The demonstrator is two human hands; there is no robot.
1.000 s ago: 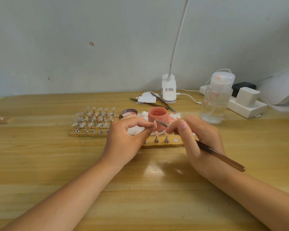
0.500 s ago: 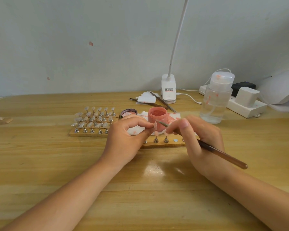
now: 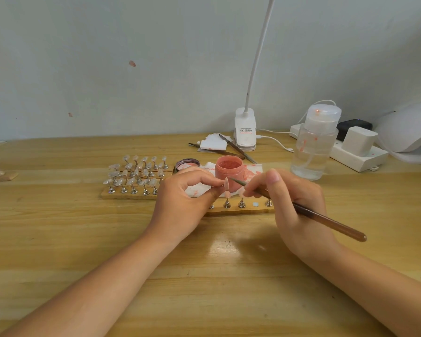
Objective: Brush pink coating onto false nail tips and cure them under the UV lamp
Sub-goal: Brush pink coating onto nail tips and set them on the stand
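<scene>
A pale, paint-flecked wall rises behind your light wooden table [image 3: 58,239], and the open pink jar of coating [image 3: 228,171] is your landmark at its middle. Just in front of the jar, your left hand [image 3: 180,205] pinches a small stand between thumb and forefinger, fingers clamped on it, holding one pink false nail tip [image 3: 226,184] upright. Your right hand [image 3: 294,203] grips the long brown-handled brush [image 3: 326,221] in a writing hold, fingers closed round the shaft.

Since a second ago the bristle end has edged a little away from the tip, and the handle has dropped slightly; the tip itself has stayed where it was. That suggests a stroke has just finished, so check the coat for bare edges before setting it down.

In front of the jar, the near wooden strip [image 3: 241,210] has a free magnet spot for it. Left of the jar, the rows of clear uncoated tips [image 3: 136,173] wait. Far right of the jar, the white domed UV lamp [image 3: 408,127] stands unused, so curing is still ahead.
</scene>
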